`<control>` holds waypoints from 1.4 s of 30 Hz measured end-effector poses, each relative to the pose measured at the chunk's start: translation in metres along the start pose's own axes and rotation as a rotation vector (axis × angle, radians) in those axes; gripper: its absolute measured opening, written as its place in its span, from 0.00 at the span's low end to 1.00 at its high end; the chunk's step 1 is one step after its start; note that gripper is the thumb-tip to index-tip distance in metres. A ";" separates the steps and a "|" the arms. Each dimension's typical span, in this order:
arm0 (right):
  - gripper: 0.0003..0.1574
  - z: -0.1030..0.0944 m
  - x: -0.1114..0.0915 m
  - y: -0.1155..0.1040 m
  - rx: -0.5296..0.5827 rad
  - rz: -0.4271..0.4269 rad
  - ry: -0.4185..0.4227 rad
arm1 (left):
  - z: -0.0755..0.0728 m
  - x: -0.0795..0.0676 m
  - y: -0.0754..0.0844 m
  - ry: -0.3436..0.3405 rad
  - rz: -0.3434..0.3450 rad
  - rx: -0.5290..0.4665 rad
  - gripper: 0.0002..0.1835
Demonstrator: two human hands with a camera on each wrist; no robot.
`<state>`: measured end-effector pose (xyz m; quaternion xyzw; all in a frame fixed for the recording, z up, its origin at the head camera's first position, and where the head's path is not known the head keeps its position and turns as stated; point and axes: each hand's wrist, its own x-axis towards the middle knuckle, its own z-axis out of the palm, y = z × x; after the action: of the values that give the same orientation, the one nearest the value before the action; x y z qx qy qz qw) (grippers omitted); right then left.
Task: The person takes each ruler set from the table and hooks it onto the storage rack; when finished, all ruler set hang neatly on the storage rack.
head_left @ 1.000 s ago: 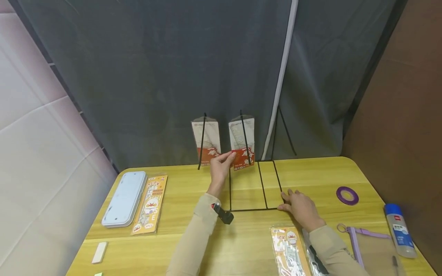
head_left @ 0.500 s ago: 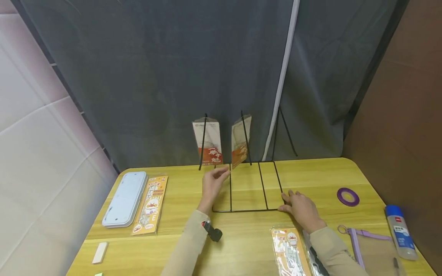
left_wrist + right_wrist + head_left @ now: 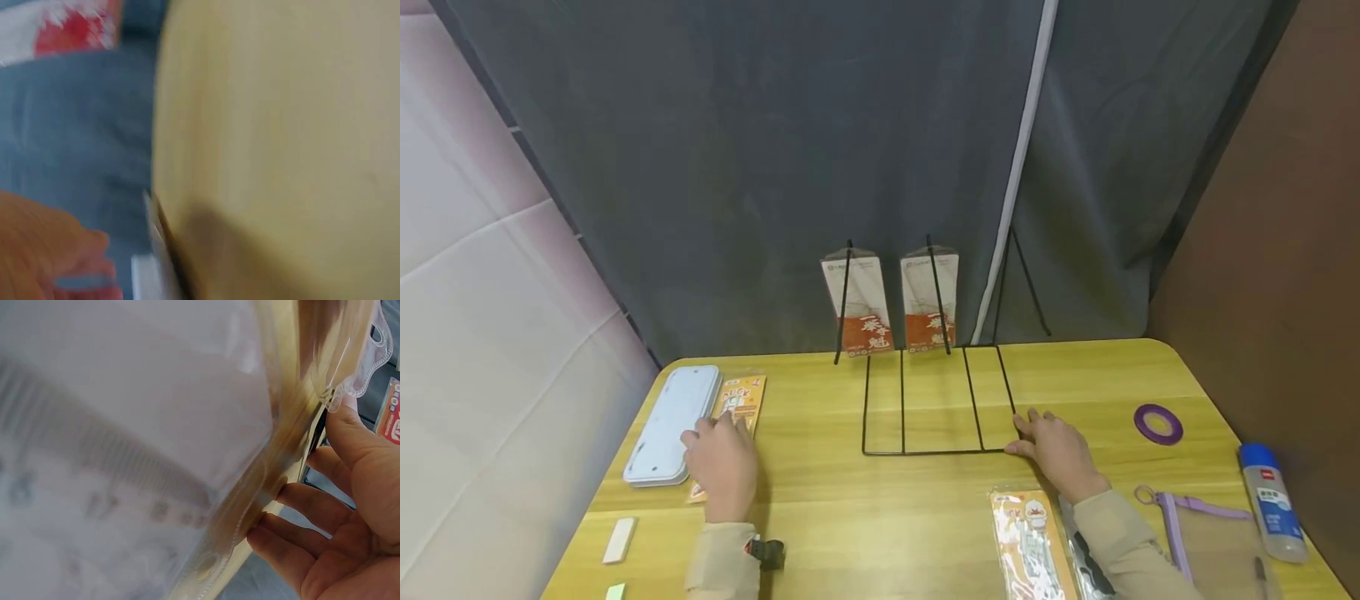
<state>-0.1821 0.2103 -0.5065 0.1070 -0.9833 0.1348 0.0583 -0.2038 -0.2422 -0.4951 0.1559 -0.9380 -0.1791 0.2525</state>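
Note:
My left hand [image 3: 724, 462] is over an orange ruler-set packet [image 3: 743, 392] on the left of the table, covering its lower part; nothing is pinched between its fingers. In the left wrist view that hand [image 3: 50, 256] is blurred, fingers apart, with the packet's edge [image 3: 159, 240] beside it. A black wire display rack [image 3: 940, 452] stands at the back middle. My right hand [image 3: 1056, 454] holds its front right corner, thumb and index finger at the wire. Two white-and-red packets [image 3: 865, 312] in clear sleeves hang from the rack's hooks.
A white tin case [image 3: 672, 425] lies beside the left packet, and a white eraser [image 3: 619, 540] lies nearer. Another ruler-set packet [image 3: 1032, 542] is by my right forearm. Purple tape [image 3: 1158, 424], a mesh pouch [image 3: 1217, 542] and a blue-capped glue bottle [image 3: 1272, 504] are at right.
My left hand has left the right-hand hanging packet and moved left and nearer, over the orange packet. The hanging packet swung and faces forward again. My right hand stays at the rack's corner.

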 end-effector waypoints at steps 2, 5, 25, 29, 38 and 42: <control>0.33 -0.002 0.002 0.000 -0.027 0.000 -0.001 | -0.002 -0.006 -0.013 -0.056 -0.030 0.115 0.19; 0.33 -0.003 0.003 0.001 -0.044 -0.002 -0.004 | -0.002 -0.015 -0.021 -0.164 -0.059 0.188 0.25; 0.36 0.001 0.000 0.003 0.000 -0.014 0.002 | -0.012 -0.040 0.020 -0.572 -0.092 -0.303 0.32; 0.37 0.001 0.001 0.003 -0.001 -0.014 0.013 | -0.028 -0.042 0.023 -0.695 -0.139 -0.471 0.21; 0.37 -0.001 0.001 0.001 0.010 -0.020 0.025 | -0.081 -0.049 0.073 -0.886 -0.005 -0.745 0.16; 0.37 0.000 0.000 0.001 0.021 -0.014 0.043 | -0.096 -0.054 0.120 -0.952 0.119 -0.859 0.14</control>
<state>-0.1825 0.2111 -0.5070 0.1118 -0.9796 0.1468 0.0793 -0.1322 -0.1394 -0.3900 -0.1080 -0.7992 -0.5740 -0.1417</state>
